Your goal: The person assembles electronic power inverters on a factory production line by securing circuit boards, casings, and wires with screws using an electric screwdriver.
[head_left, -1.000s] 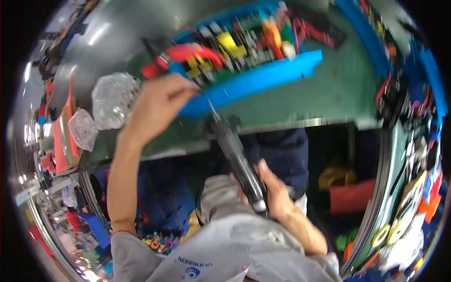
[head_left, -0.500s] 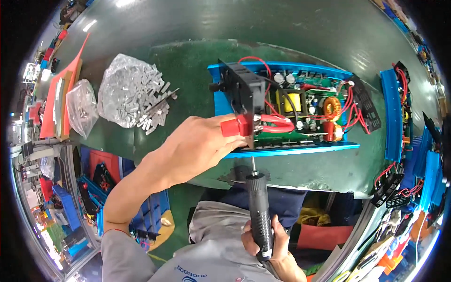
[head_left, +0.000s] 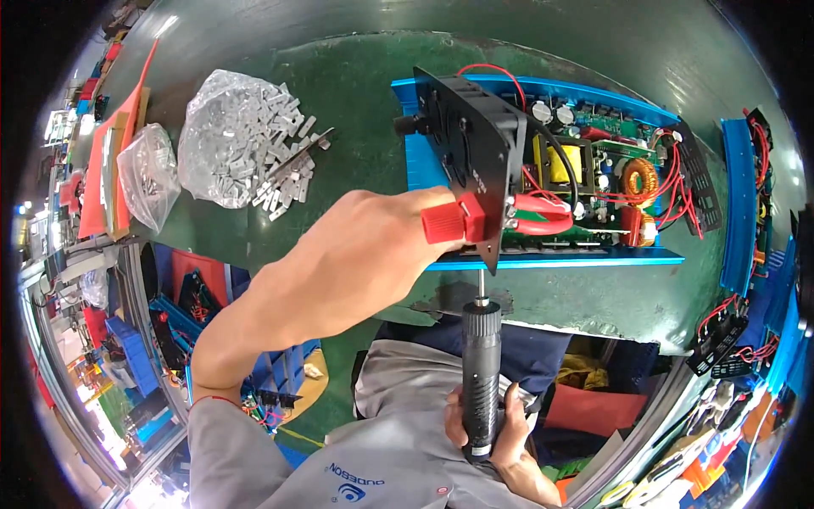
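The right grip [head_left: 510,443], low in front of the body, is wrapped around a black powered screwdriver [head_left: 482,365], thumb on one side and fingers on the other, its bit pointing away toward the lower corner of a black end panel [head_left: 475,144]; whether the tip touches cannot be told. The left grip [head_left: 373,233] lies against that panel's lower part, beside a red terminal knob [head_left: 445,222]; its fingertips are hidden, so I cannot tell whether they pinch anything. The panel carries small pale markings too tiny to read, and the grey shirt [head_left: 390,441] bears blue lettering and a round emblem. The panel stands at the left end of an open blue housing [head_left: 585,257], which lies just beyond the right grip and directly to the right of the left one. Inside the housing are a circuit board with a yellow transformer [head_left: 561,161], a copper-wound coil [head_left: 639,181] and red wires [head_left: 678,182]. Farther left on the tabletop [head_left: 356,110], a clear plastic bag [head_left: 208,144] spills grey metal pieces [head_left: 284,161] from its open side; next to it sits a smaller clear bag [head_left: 151,182] with small parts, too indistinct to name. Well to the right lies another blue housing [head_left: 736,212].
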A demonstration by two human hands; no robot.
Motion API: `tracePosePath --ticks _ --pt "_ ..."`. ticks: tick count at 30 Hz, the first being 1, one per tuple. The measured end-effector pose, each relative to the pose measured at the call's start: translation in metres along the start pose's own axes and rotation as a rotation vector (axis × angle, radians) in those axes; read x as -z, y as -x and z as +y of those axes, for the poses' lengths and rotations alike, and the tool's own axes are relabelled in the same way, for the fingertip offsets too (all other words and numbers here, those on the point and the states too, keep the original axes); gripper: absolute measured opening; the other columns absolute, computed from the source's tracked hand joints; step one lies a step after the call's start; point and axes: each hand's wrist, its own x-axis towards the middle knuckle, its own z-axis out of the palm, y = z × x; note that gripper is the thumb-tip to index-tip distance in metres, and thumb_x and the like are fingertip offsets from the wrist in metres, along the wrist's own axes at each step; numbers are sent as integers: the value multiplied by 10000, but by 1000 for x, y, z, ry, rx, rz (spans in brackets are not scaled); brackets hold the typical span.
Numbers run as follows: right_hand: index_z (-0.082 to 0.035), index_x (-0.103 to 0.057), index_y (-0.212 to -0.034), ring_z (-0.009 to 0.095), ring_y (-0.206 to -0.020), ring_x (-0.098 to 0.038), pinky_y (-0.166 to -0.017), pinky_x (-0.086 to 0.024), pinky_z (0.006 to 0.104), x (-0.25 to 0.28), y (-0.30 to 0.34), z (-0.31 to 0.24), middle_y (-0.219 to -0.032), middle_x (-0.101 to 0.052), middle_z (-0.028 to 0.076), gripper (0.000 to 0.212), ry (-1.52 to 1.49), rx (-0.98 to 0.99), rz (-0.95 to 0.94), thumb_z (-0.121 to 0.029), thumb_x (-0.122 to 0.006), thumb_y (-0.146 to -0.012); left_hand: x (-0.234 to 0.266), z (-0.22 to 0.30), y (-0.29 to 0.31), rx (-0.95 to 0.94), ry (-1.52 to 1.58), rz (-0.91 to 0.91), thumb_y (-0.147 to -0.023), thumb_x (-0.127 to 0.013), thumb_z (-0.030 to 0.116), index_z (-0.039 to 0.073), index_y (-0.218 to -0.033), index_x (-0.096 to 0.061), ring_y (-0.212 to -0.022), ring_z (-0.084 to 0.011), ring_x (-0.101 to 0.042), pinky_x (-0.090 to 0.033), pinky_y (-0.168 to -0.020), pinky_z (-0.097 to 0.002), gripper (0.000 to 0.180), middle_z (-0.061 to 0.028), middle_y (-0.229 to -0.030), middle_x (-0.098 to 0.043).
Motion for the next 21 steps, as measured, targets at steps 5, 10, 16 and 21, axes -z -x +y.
tracePosePath --ticks 5,10,16,21 --pt "64 -517 -1225 227 -599 -539 -603 -434 327 4 0 3 -666 -578 118 974 77 17 44 -819 -216 -945 8 14 9 1 56 -43 -862 -614 -6 25 -1183 -588 -852 -377 -642 -531 -669 -456 323 -177 -1059 -616" --pt "70 -530 -1302 177 -634 -569 -601 -446 302 3 0 -3 -741 -629 92 968 360 147 80 -785 -220 -972 -3 19 12 -22 -6 -2 -825 -606 -28 -25 -1118 -535 -847 -318 -633 -533 -644 -416 301 -155 -1009 -560" --pt "98 -468 -1385 160 -540 -501 -546 -397 292 1 -6 -4 -678 -607 96 941 421 170 92 -726 -224 -1001 -3 15 17 -47 -108 -31 -829 -618 9 -10 -1170 -526 -877 -267 -636 -531 -615 -374 354 -120 -1006 -534" --pt "119 -469 -1340 194 -506 -497 -523 -387 310 4 -7 -9 -609 -579 109 944 273 120 -2 -728 -236 -997 -6 16 15 -23 -147 -31 -861 -635 43 30 -1201 -555 -863 -244 -652 -536 -619 -372 350 -78 -994 -550"
